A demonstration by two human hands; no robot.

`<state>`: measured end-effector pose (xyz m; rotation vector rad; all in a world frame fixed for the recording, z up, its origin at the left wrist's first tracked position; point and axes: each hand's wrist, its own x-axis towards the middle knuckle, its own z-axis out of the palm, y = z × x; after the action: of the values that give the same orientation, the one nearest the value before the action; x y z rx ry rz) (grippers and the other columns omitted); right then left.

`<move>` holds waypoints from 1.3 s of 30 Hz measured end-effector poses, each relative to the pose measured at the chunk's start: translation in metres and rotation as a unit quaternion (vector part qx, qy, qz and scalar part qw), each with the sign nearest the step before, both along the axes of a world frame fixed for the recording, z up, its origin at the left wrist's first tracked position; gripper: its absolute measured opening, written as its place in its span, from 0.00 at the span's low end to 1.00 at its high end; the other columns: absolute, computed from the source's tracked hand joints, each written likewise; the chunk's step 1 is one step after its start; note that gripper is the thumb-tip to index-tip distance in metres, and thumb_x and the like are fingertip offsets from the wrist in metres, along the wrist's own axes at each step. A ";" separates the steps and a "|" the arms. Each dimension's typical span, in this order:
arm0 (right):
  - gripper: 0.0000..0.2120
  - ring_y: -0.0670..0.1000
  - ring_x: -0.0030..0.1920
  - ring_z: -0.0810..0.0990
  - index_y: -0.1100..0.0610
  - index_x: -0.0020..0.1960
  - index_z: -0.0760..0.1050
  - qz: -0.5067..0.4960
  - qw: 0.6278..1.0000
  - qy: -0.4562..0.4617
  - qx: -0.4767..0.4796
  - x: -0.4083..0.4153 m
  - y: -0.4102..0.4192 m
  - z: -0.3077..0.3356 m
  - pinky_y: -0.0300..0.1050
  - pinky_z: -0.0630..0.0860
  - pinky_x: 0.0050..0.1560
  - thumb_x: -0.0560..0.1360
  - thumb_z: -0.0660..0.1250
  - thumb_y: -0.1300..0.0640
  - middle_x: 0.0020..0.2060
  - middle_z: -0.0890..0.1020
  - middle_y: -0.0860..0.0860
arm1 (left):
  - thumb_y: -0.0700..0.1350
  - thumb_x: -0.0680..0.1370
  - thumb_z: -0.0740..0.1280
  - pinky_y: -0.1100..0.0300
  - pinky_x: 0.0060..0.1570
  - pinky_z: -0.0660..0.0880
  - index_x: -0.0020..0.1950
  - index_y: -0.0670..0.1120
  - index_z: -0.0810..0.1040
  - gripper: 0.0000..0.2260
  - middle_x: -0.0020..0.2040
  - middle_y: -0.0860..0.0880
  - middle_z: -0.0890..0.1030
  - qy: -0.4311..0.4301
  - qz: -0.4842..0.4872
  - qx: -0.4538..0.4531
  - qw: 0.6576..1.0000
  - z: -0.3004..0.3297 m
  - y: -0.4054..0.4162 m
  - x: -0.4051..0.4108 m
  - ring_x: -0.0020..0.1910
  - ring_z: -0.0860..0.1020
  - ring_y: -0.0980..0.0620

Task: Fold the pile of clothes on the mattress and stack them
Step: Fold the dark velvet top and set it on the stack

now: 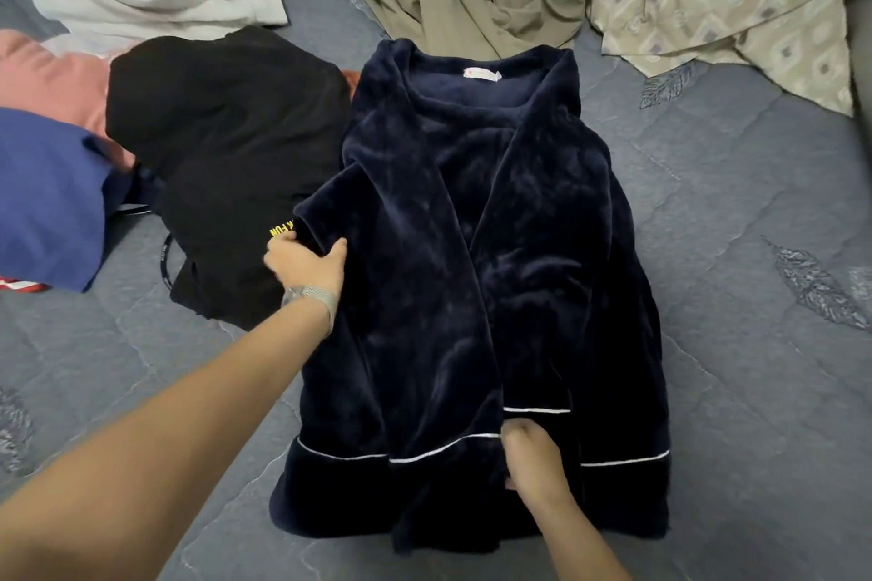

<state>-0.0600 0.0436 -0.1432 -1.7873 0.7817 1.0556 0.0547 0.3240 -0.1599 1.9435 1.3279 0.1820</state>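
On the mattress (731, 250), navy robe (472, 250) lengthwise, collar away.

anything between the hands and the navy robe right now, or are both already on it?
Nothing visible stands between. The left hand grips the navy robe at its left edge, beside the black garment. The right hand is on the robe's front near the white-piped hem; its grip is unclear. The robe lies flat on the mattress.
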 end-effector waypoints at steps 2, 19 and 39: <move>0.16 0.49 0.48 0.79 0.53 0.50 0.73 0.010 1.000 -0.020 0.004 0.006 -0.006 0.005 0.52 0.77 0.55 0.76 0.61 0.40 0.47 0.80 0.48 | 0.48 0.70 0.73 0.54 0.63 0.64 0.64 0.38 0.68 0.28 0.62 0.39 0.70 -0.056 -0.115 0.135 0.983 0.004 -0.028 -0.021 0.62 0.68 0.42; 0.25 0.41 0.42 0.80 0.38 0.62 0.62 0.242 0.963 -0.055 0.107 0.003 -0.036 -0.004 0.29 0.73 0.39 0.73 0.72 0.51 0.46 0.81 0.44 | 0.51 0.75 0.67 0.51 0.66 0.62 0.69 0.35 0.68 0.28 0.65 0.35 0.70 0.040 -0.050 -0.023 0.998 -0.024 -0.123 -0.143 0.65 0.70 0.37; 0.28 0.38 0.58 0.76 0.39 0.67 0.61 0.137 0.975 -0.117 0.132 0.012 0.017 -0.010 0.27 0.71 0.53 0.75 0.69 0.56 0.57 0.77 0.38 | 0.58 0.80 0.58 0.52 0.51 0.76 0.55 0.47 0.79 0.17 0.53 0.48 0.83 -0.164 0.019 -0.495 0.853 0.058 -0.005 0.080 0.52 0.80 0.49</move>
<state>-0.0478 0.0603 -0.1535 -1.7777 0.2424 1.0450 0.1348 0.3189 -0.1024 0.9472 0.9289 -0.1397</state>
